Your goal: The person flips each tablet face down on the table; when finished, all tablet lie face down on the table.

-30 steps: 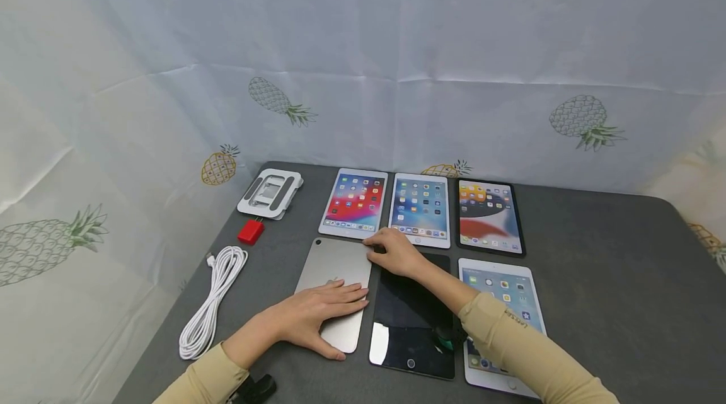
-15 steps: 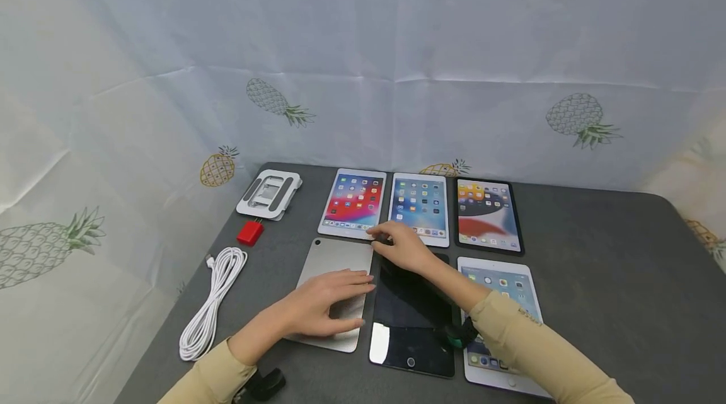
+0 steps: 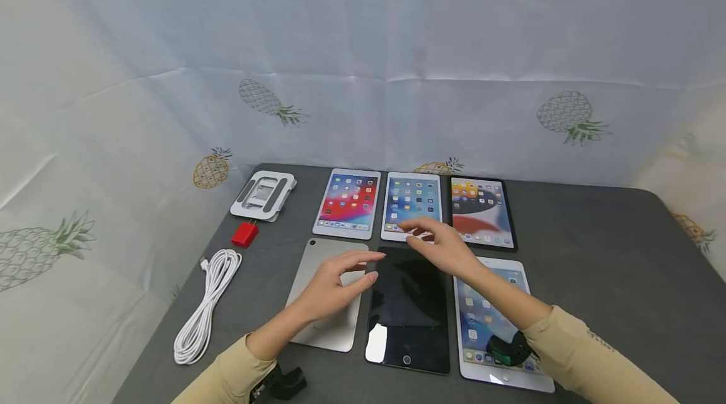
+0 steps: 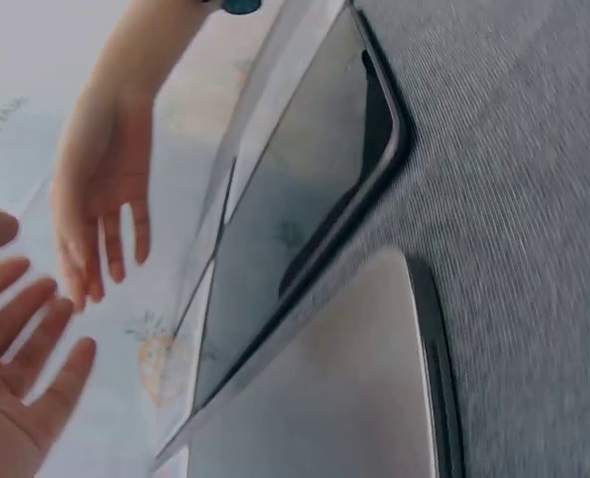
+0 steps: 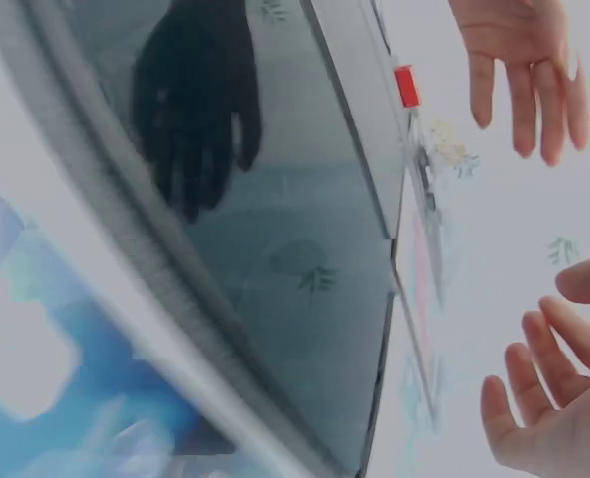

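Note:
My left hand, fingers loosely extended, hovers over a silver tablet lying back side up. Nothing is in its grasp. My right hand is raised above the top of a black tablet with a dark screen, its fingers slightly bent and holding nothing. In the right wrist view the black tablet reflects a hand, and the fingers of the right hand are apart. The left wrist view has the silver tablet beside the black one, both hands off them. A white tablet lies partly under my right forearm.
Along the back lie two white tablets, one with a red-blue screen, one with a blue screen, and a black-framed tablet. At the left are a white folding stand, a red charger plug and a coiled white cable.
My left hand has lifted off the silver tablet and moved up and right. The right hand has left that tablet's upper corner and shifted right. The tablets look unmoved.

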